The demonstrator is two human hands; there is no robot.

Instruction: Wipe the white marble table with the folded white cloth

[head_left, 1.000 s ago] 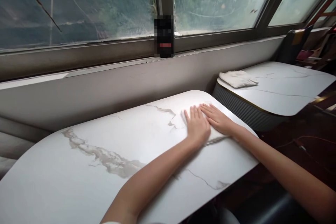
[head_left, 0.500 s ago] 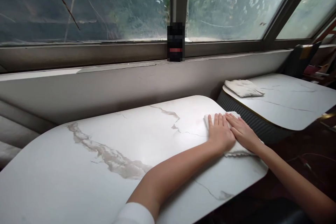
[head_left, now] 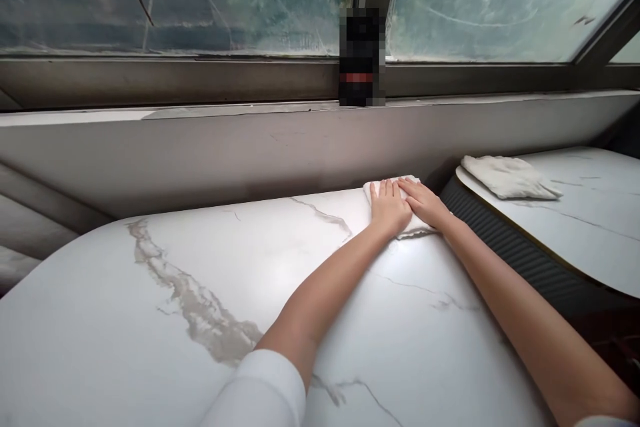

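A white cloth lies flat at the far right corner of a white marble-patterned table, close to the wall. My left hand rests on it with fingers stretched out and flat. Beside it, touching, my right hand presses flat on the same cloth, fingers extended. Most of the cloth is hidden under both palms; only its far edge and right rim show.
A second marble table stands to the right across a narrow gap, with another folded white cloth on it. A grey wall ledge and windows run behind. A dark blurred object stands on the sill.
Both hands have slid the cloth away from me, from the table's right edge toward the far corner by the wall. The camera has moved closer and to the right.
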